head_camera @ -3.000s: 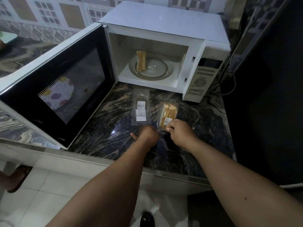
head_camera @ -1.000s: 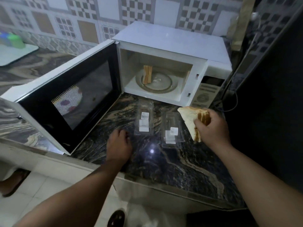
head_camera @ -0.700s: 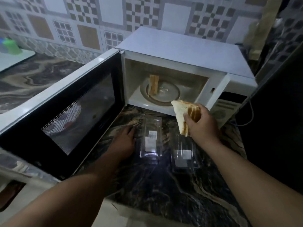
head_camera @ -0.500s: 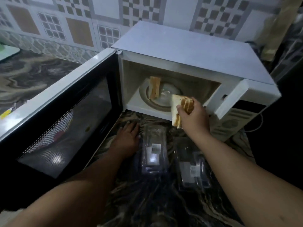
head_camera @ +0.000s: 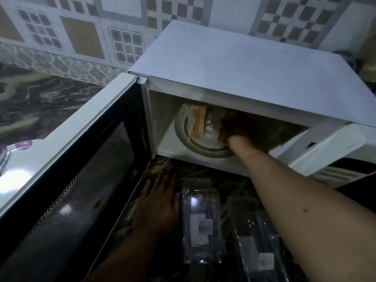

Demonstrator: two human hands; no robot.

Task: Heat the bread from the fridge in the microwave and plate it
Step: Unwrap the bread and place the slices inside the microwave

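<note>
Glossy marbled stone counter (head_camera: pixel 40 102), clear shiny plastic packs (head_camera: pixel 200 222), matt white microwave (head_camera: pixel 234 64).

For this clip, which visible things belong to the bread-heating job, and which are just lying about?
Job:
- microwave, door open
- turntable
- first sandwich on the turntable
- second sandwich, held inside by the right hand

Lying about:
- two empty packs on the counter
- left hand, flat on the counter
</note>
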